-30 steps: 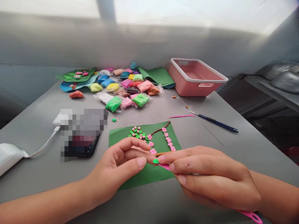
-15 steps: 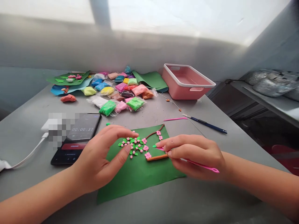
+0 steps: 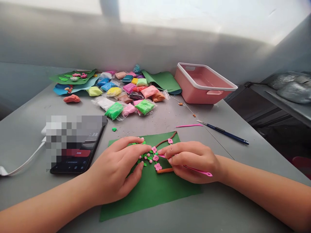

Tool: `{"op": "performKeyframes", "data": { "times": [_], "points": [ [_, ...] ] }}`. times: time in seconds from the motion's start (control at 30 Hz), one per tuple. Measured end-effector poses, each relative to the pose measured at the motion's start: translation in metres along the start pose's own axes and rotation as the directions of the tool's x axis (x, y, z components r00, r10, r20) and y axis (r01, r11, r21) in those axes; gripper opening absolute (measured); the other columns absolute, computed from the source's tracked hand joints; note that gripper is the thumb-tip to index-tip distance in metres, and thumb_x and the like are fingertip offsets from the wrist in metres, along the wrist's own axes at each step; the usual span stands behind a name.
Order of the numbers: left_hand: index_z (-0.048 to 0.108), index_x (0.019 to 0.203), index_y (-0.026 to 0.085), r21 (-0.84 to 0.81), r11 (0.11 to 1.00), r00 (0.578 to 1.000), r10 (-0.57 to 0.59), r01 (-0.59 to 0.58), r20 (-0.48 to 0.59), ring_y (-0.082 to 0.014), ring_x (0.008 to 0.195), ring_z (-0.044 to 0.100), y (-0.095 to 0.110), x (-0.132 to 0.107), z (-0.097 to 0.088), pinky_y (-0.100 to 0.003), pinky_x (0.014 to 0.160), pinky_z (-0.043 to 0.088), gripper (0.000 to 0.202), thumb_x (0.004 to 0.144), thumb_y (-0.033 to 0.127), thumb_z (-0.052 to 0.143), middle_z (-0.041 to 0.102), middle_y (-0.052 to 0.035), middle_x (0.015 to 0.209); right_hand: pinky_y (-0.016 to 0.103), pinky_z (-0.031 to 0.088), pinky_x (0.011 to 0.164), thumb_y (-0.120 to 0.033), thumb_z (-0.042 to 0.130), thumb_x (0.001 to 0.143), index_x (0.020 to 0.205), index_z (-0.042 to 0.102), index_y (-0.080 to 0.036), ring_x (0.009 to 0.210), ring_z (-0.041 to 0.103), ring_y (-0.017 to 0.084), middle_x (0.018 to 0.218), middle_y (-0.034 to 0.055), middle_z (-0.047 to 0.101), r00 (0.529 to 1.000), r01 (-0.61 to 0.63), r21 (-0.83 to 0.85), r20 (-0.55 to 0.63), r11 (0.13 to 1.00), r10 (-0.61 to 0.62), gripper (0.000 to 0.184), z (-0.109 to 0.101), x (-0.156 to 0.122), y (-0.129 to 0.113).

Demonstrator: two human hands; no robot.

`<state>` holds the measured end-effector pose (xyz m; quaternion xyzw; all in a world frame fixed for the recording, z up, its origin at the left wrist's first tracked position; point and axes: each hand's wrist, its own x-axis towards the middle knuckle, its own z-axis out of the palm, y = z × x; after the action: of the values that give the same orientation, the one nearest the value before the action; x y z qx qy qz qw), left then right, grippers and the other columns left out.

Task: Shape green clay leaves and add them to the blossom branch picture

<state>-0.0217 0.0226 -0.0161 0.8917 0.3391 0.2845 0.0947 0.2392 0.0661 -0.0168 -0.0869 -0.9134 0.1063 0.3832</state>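
Observation:
A green sheet [image 3: 145, 194] lies on the table, bearing pink clay flowers [image 3: 157, 166], small green leaves, pink balls, a brown clay stem [image 3: 165, 141] and an orange-brown clay strip [image 3: 165, 170]. My right hand [image 3: 194, 161] pinches a pink clay modelling tool [image 3: 198, 170], its tip at the flowers where a bit of green clay shows. My left hand [image 3: 123, 168] rests over the leaves and balls with fingers apart, its index fingertip close to a flower. It holds nothing and hides part of the cluster.
Bagged coloured clay [image 3: 114, 111] is heaped at the back, beside a pink basket [image 3: 194, 90]. A phone [image 3: 80, 161] with a white cable lies left. A blue craft knife [image 3: 223, 131] and another pink tool [image 3: 189, 125] lie right. An orange-red clay lump [image 3: 72, 98] sits back left.
My right hand has brought the tool's tip left to the flowers. My left index finger has reached right towards them. The view has shifted slightly.

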Motion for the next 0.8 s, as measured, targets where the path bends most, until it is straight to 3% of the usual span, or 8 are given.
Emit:
{"op": "performKeyframes", "data": {
  "times": [0.2, 0.4, 0.57, 0.8],
  "points": [
    [0.052, 0.129, 0.017, -0.010, 0.999, 0.999, 0.036, -0.036, 0.021, -0.0259, 0.121, 0.060, 0.001, 0.006, -0.005, -0.038, 0.101, 0.052, 0.046, 0.085, 0.007, 0.056, 0.075, -0.0088, 0.112, 0.020, 0.062, 0.075, -0.008, 0.060, 0.091, 0.084, 0.056, -0.018, 0.083, 0.074, 0.013, 0.087, 0.0071, 0.073, 1.000, 0.003, -0.055, 0.003, 0.998, -0.003, 0.014, 0.003, -0.003, 0.002],
    [0.053, 0.135, 0.022, -0.061, 0.998, 0.999, 0.031, -0.030, 0.014, -0.0262, 0.122, 0.061, 0.001, 0.007, -0.004, -0.039, 0.102, 0.052, 0.053, 0.084, 0.007, 0.055, 0.075, -0.0065, 0.113, 0.019, 0.061, 0.074, -0.013, 0.069, 0.089, 0.082, 0.055, -0.019, 0.081, 0.073, 0.011, 0.093, 0.0071, 0.073, 0.998, -0.003, -0.156, 0.069, 0.988, 0.014, 0.016, 0.006, -0.009, 0.005],
    [0.054, 0.135, 0.023, -0.058, 0.997, 0.999, 0.049, -0.049, 0.009, -0.0263, 0.116, 0.064, 0.003, 0.011, -0.006, -0.038, 0.099, 0.055, 0.054, 0.083, 0.006, 0.055, 0.076, -0.0052, 0.109, 0.017, 0.059, 0.075, -0.010, 0.064, 0.091, 0.084, 0.055, -0.018, 0.080, 0.073, 0.011, 0.088, 0.0069, 0.073, 1.000, -0.001, -0.068, 0.017, 0.998, 0.002, 0.014, 0.004, -0.005, 0.004],
    [0.055, 0.135, 0.022, -0.058, 0.997, 0.998, 0.053, -0.051, 0.030, -0.0267, 0.119, 0.064, 0.001, 0.010, -0.005, -0.037, 0.101, 0.053, 0.054, 0.083, 0.006, 0.057, 0.077, -0.0063, 0.110, 0.019, 0.060, 0.075, -0.009, 0.058, 0.094, 0.083, 0.054, -0.017, 0.085, 0.074, 0.013, 0.087, 0.0089, 0.072, 0.999, 0.016, -0.030, 0.044, 0.999, -0.015, 0.015, 0.003, -0.002, 0.004]
  ]
}}
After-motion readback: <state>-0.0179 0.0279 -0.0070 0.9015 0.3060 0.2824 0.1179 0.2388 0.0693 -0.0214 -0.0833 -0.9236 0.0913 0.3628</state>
